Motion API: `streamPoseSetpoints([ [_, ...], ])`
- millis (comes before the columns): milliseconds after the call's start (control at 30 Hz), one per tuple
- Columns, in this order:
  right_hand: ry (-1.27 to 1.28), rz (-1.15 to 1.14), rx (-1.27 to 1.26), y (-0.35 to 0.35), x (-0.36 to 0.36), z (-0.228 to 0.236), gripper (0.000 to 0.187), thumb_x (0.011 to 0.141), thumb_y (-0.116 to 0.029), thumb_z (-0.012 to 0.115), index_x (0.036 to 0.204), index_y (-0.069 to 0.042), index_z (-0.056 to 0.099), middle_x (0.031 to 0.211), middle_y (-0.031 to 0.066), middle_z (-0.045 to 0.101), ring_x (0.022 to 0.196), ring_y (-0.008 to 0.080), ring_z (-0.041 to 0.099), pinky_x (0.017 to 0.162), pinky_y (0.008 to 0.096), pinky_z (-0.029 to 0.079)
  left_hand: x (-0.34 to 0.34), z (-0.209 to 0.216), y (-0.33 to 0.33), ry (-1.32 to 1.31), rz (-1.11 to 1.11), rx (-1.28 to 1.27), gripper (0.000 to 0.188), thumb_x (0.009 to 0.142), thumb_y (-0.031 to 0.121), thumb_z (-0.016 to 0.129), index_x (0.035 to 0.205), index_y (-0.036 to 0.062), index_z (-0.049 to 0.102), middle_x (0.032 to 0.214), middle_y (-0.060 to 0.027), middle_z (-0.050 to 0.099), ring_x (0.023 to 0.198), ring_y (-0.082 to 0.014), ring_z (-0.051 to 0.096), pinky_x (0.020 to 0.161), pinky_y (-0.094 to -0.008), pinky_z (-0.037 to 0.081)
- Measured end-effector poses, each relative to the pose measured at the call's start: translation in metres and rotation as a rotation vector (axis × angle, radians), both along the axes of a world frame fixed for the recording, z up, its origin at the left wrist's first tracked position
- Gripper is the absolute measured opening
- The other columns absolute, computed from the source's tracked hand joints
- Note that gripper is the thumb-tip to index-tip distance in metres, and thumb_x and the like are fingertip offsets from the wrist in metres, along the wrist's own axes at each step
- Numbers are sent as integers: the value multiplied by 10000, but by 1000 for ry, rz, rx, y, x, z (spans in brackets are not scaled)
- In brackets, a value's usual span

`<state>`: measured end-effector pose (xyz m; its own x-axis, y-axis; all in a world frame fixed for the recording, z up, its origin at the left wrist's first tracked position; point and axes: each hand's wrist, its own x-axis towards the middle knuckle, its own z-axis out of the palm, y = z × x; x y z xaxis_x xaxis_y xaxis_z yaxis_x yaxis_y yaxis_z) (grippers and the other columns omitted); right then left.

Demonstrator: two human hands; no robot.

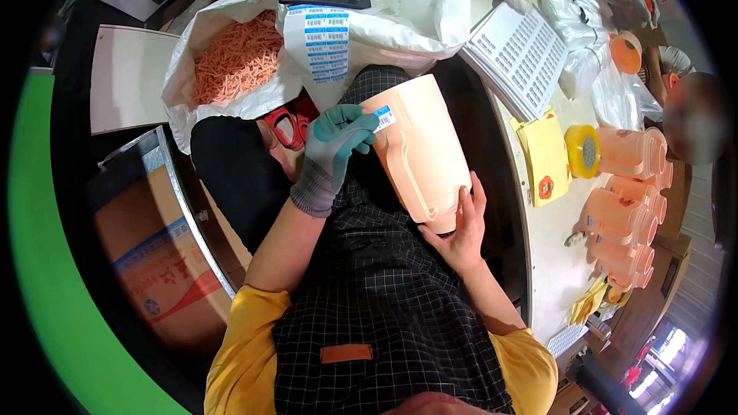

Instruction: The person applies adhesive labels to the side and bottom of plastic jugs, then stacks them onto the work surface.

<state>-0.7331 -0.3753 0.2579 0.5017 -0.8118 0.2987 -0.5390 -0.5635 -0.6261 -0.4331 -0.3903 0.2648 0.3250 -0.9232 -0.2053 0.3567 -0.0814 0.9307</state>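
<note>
Seated labelling of a peach plastic jug (419, 157), held over the lap above a black checked apron. The gloved left hand (332, 146) pinches a small blue-and-white sticker (384, 117) between its fingers and lays it on the jug's upper wall; the label appears only partly pressed down. The bare right hand (461, 223) cups the jug's lower end, fingers wrapped around it. Several similar jugs (630, 184) lie along the tabletop (550, 253) to the right; whether they are labelled cannot be told. A white sack (231, 61) holds orange plastic pieces; a second bag (400, 0) holds clear rings.
</note>
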Motion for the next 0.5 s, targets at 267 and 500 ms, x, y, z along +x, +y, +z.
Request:
streamPoseSetpoints([
  [267, 12, -33, -44, 5, 1, -5, 1229, 603, -215, 1026, 1627, -270, 349, 1620, 328, 331, 1156, 442, 642, 912, 493, 600, 3, 5, -4, 239, 46, 144, 214, 937, 90, 774, 1109, -19, 710, 892, -64, 747, 720, -105, 685, 639, -219, 544],
  [500, 65, -46, -78, 18, 14, -4, 1186, 627, -205, 1008, 1620, -260, 361, 1602, 333, 354, 1294, 479, 596, 988, 488, 578, 15, -2, -3, -239, 79, 117, 261, 867, 37, 846, 1054, 9, 666, 874, -33, 709, 721, -74, 652, 635, -218, 533],
])
